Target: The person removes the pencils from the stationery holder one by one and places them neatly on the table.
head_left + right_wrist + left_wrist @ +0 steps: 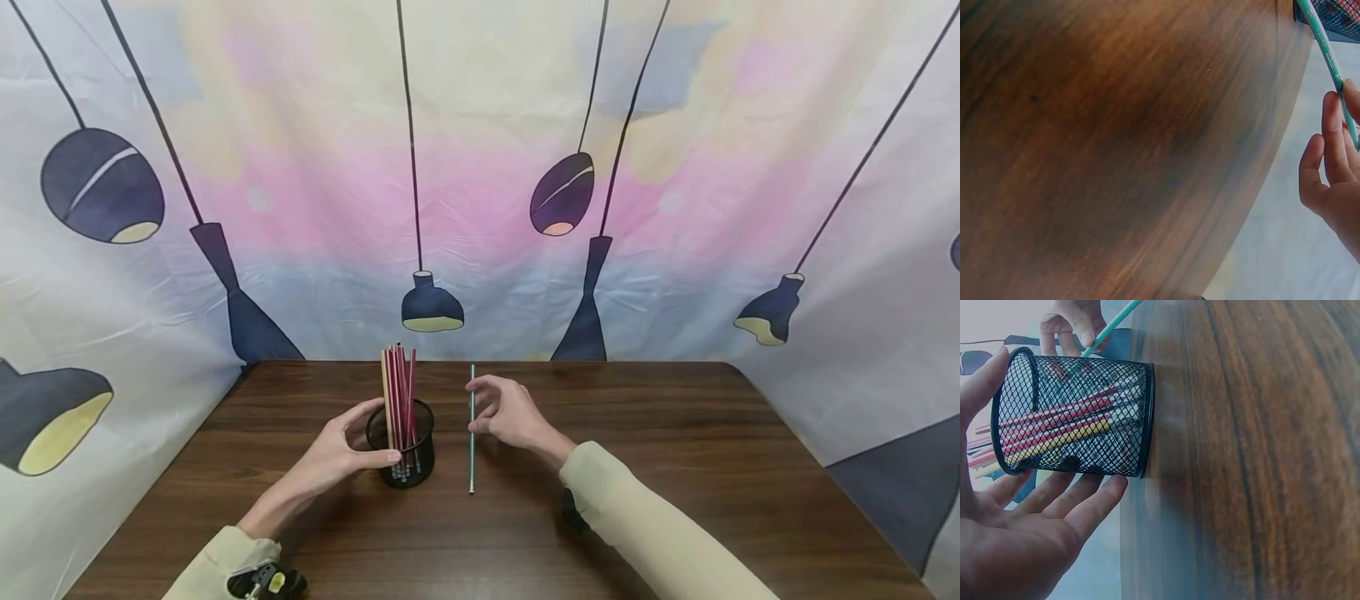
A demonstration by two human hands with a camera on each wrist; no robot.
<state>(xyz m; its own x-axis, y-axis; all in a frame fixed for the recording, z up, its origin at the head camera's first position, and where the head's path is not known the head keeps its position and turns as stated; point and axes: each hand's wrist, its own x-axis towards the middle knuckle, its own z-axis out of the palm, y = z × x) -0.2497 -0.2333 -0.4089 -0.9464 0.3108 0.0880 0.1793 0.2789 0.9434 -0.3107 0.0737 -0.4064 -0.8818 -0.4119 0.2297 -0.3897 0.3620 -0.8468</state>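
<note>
My left hand (330,450) holds a black wire-mesh pencil cup (422,464) upright on the table, thumb on the near side, fingers round the far side. Inside it stand several thin pencils (399,387), mostly red, with a yellowish one among them; their silvery ends rest at the bottom. To the right of the cup, my right hand (513,412) pinches a green pencil (472,462) between thumb and fingertips. This pencil is upright, apart from the cup, its pale end low. In the right wrist view the green pencil (1324,44) shows small light markings.
A dark brown wood-grain table (660,475) lies under both hands. Behind it and at its sides hangs a pastel cloth (495,108) printed with dark lamps. A small black device (266,581) is strapped at the left wrist.
</note>
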